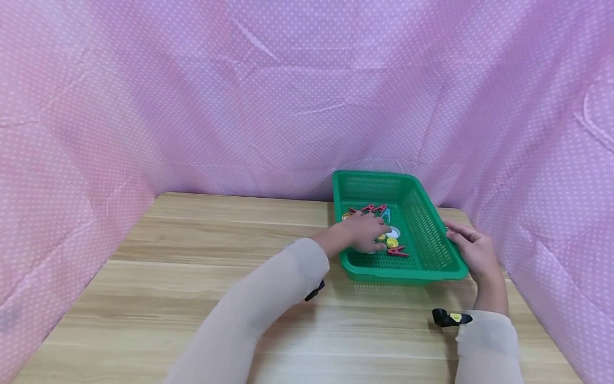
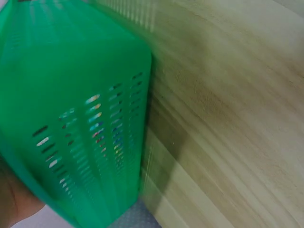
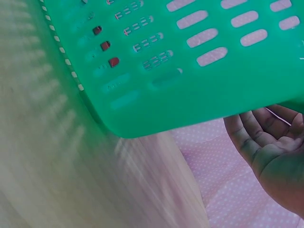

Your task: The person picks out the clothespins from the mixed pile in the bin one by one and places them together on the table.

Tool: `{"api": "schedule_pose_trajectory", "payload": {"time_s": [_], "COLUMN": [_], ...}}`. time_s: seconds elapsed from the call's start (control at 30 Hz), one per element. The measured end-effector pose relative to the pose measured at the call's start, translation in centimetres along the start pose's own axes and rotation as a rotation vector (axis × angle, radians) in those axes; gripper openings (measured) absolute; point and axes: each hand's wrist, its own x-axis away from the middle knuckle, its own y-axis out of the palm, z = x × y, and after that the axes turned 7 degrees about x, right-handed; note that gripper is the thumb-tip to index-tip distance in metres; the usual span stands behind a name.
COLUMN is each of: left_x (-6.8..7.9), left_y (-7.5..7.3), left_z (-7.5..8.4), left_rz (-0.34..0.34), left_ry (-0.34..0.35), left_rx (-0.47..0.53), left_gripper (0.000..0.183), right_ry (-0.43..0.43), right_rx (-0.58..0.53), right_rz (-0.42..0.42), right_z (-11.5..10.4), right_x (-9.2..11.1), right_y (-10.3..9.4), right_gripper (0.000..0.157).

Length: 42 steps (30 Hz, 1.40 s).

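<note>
Pale sleeves (image 1: 268,288): two, one on each arm, with a black wrist device (image 1: 452,318) at each cuff.
Bench (image 1: 168,277): one, wood-grained, carrying the green basket (image 1: 405,275) towards its far right side.
Right hand (image 1: 475,255): its grip holds the basket's right rim, thumb by the edge; some fingertips are hidden behind the basket.
Left hand (image 1: 365,232): reaches in over the left rim; its grip looks spread, thumb apart from the fingers. Whether a fingertip touches a piece, I cannot tell.
Basket's lie: one basket; its long axis seems to run away from the person, so the hands flank its long sides.
Reach: what matters most, I judge, is that the loose pieces lie under the left hand's fingers, just right of them and just beyond; the left hand is the nearer one, the right being outside the wall.
Red pegs (image 1: 394,250): four made out, one near the thumb, three beyond the left hand.
Yellow discs (image 1: 392,243): three made out, two of them partly covered.
White disc (image 1: 394,233): one plain, beside the fingertips; another pale piece (image 1: 370,252) shows below the hand, unclear.
Blue peg (image 1: 387,213): one, beyond the fingers.
Pink dotted cloth (image 1: 307,96): behind the bench and along both sides.
</note>
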Motion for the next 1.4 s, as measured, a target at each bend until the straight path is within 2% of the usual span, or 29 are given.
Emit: {"api": "schedule_pose_trajectory", "payload": {"time_s": [0.2,0.33,0.47,0.67,0.9,1.2,1.4], "left_x": [-1.0,-1.6,-2.0,-2.0,-2.0,-2.0,-2.0], "left_y": [0.5,0.8,1.0,1.1,1.0,1.1,0.8], "left_z": [1.1,1.6,2.1,2.9,3.2,3.0,2.6], "left_rz": [-0.067,-0.084,-0.096,-0.142,-0.159,-0.206,-0.228], "left_ry": [0.035,0.072,0.089,0.064,0.099,0.059,0.023], "left_rx": [-0.09,-0.136,-0.144,-0.134,-0.122,-0.091,-0.143], "left_gripper": [0.06,0.059,0.06,0.062,0.056,0.055,0.059], "right_ry": [-0.01,-0.012,-0.018,-0.023,-0.025,-0.024,-0.013], "right_rx": [0.008,-0.006,0.021,0.046,0.078,0.073,0.07], "right_rz": [-0.002,-0.007,0.0,0.007,0.005,-0.001,-0.001], "right_z": [0.0,0.0,0.0,0.0,0.1,0.1,0.3], "right_x": [0.1,0.0,0.0,0.0,-0.1,0.0,-0.2], "right_y": [-0.1,-0.1,0.0,0.1,0.1,0.1,0.0], "right_gripper": [0.038,0.038,0.039,0.042,0.044,0.045,0.046]}}
